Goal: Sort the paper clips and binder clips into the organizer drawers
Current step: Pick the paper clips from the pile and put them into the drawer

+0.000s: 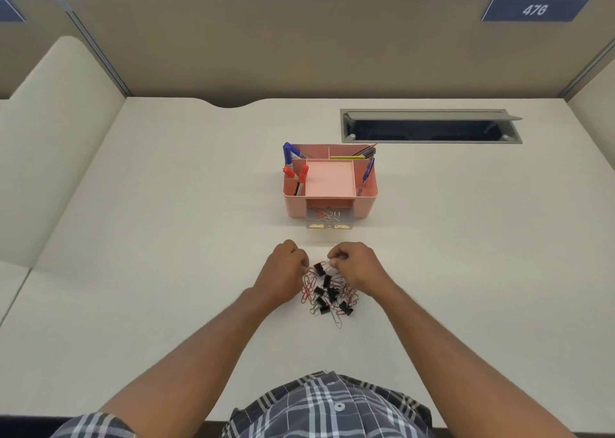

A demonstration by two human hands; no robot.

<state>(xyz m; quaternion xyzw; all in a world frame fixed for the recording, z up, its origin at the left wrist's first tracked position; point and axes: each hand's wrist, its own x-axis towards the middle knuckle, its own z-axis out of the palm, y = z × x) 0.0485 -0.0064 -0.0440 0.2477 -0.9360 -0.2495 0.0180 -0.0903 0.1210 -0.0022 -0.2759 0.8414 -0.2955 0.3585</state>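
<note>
A heap of coloured paper clips mixed with several black binder clips lies on the white desk in front of me. My left hand is at the heap's left edge with curled fingers pinching paper clips. At the upper right edge my right hand also has its fingers curled, pinching clips. Beyond them stands a pink organizer, its clear drawer pulled out at the front with some paper clips inside.
Pens and markers stand in the organizer's side compartments. A grey cable hatch is open at the back right of the desk. Beige partition walls close off the desk at the back and sides.
</note>
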